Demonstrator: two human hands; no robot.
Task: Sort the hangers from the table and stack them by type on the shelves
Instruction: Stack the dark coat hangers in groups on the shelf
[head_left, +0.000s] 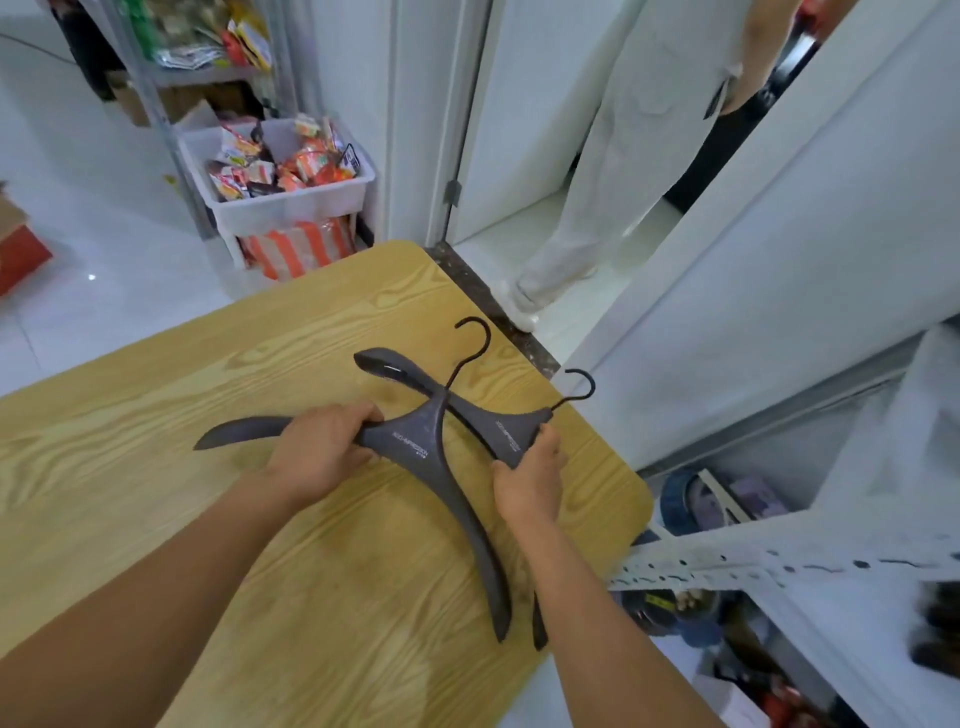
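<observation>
Two dark grey wide-shouldered hangers with black hooks lie crossed on the wooden table (156, 467). My left hand (322, 452) grips the left arm of the nearer hanger (415, 441), whose other arm runs toward me. My right hand (530, 483) holds the body of the second hanger (506, 428), thumb on its near edge; its hook points right past the table edge. Part of that hanger passes under the first one, and its lower arm is hidden behind my right forearm.
White metal shelving (779, 561) stands to the right with clutter on its lower levels. A white bin of snack packets (291, 202) sits beyond the table. A person in light trousers (613, 182) stands in the doorway ahead.
</observation>
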